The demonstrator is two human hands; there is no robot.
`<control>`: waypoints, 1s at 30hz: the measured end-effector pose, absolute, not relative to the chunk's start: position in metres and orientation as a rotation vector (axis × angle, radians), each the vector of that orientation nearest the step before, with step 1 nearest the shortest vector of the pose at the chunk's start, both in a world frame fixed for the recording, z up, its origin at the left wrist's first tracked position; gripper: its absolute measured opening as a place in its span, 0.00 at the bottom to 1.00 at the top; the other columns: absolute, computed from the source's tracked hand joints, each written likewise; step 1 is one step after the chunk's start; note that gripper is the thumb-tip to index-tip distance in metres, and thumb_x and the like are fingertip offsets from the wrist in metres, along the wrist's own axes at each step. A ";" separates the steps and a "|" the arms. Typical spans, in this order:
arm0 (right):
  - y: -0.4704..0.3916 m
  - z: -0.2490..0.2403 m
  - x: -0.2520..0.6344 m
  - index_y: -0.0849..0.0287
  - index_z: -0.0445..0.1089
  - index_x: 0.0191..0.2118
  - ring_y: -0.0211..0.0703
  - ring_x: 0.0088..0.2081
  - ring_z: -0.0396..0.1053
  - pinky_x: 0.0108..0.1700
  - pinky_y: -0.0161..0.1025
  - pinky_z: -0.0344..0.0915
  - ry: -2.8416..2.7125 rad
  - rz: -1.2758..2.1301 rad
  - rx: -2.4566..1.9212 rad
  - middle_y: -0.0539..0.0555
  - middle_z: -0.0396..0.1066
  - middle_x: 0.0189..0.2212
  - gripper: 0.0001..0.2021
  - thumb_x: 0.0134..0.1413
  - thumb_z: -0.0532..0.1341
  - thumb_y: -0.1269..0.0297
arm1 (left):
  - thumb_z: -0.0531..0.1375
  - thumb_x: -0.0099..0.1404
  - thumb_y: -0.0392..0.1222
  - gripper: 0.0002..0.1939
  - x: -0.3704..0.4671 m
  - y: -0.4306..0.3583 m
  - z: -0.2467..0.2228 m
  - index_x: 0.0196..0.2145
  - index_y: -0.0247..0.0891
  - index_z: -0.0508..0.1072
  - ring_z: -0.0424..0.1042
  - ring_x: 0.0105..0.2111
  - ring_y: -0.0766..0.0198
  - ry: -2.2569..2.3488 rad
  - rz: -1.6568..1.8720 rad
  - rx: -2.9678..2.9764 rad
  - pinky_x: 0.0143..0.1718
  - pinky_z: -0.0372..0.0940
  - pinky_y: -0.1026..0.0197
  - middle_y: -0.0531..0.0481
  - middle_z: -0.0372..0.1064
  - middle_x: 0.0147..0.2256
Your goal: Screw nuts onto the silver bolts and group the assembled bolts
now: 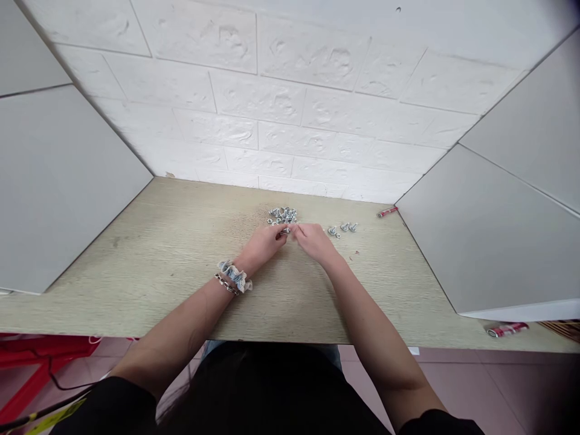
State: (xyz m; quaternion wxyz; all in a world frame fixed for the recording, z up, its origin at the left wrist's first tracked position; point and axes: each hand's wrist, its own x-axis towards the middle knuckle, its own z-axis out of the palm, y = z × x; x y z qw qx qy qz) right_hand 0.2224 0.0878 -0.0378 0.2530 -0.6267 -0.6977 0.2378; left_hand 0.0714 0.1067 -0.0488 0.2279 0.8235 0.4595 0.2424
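Left hand: the bare left hand [265,243] has its grip closed, thumb and fingers pinching a small silvery metal piece [285,231] at its fingertips, probably to steady it.
Right hand: the bare right hand [313,239] meets the left at the fingertips, its fingers curled; whether its grip holds the same piece or anything else, I cannot tell.
Metal pile: a loose heap of silvery bolts and nuts [285,214] lies on the pale wood-grained worktop [181,241], just beyond the fingertips, likely kept there for easy reach.
Side group: a few silvery bolts with wide washer-like rims [345,228] sit beyond and to the right of the right hand, apart from the heap, perhaps to keep them separate; a small round piece [338,236] lies beside them.
Red cylinders: one small red-and-silver cylinder [387,212] lies near the right-hand grey panel [507,241], another [507,330] by the near edge; their purpose is unclear.
Hidden or unclear: fingers cover part of the pinched piece and the heap's near side; the right fingertips are blurred; threads are too small to read; a brown woven item [564,330] is cut off at the right edge.
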 end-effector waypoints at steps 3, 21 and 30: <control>0.086 -0.035 0.224 0.60 0.58 0.16 0.39 0.22 0.59 0.27 0.36 0.52 -1.785 0.577 -1.944 0.54 0.61 0.17 0.27 0.57 0.42 0.48 | 0.50 0.58 0.40 0.16 0.071 0.107 -0.050 0.42 0.38 0.72 0.59 0.22 0.66 1.270 0.688 2.268 0.28 0.53 0.65 0.52 0.63 0.20; 0.086 -0.040 0.216 0.60 0.59 0.18 0.39 0.23 0.59 0.27 0.36 0.50 -1.809 0.573 -1.925 0.55 0.62 0.19 0.27 0.55 0.41 0.45 | 0.51 0.58 0.41 0.17 0.071 0.109 -0.052 0.42 0.40 0.72 0.56 0.20 0.69 1.262 0.728 2.260 0.26 0.51 0.66 0.54 0.60 0.19; 0.089 -0.043 0.217 0.56 0.64 0.39 0.34 0.28 0.61 0.31 0.32 0.56 -1.856 0.697 -1.492 0.47 0.65 0.28 0.10 0.48 0.52 0.66 | 0.51 0.58 0.38 0.19 0.071 0.107 -0.048 0.47 0.42 0.70 0.59 0.23 0.68 1.269 0.697 2.252 0.27 0.51 0.66 0.54 0.63 0.21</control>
